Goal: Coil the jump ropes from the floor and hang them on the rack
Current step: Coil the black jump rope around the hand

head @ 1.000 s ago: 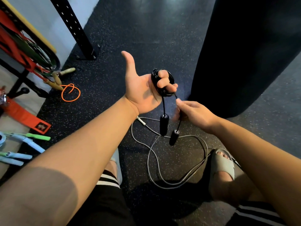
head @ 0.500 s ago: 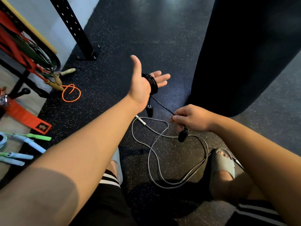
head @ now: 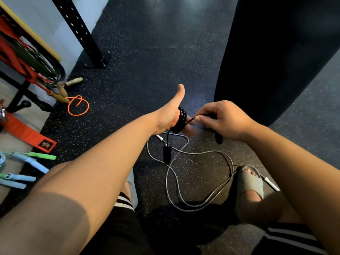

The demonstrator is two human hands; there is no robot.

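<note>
A black jump rope is wound in several loops around the fingers of my left hand, whose thumb points up. One black handle dangles below that hand. My right hand pinches the free end of the black rope just right of the coil; the second black handle hangs under it. A grey jump rope with white handles lies loose on the floor below. An orange rope with wooden handles lies near the rack at left.
A black punching bag stands close on the right. A black perforated post rises at upper left. Blue and green rope handles and a red strap lie at the left edge. My sandalled feet stand on the speckled floor.
My right hand rose from below and drew the rope end up beside the coil. My left hand turned so its thumb points up, the fingers hidden behind the coil.
</note>
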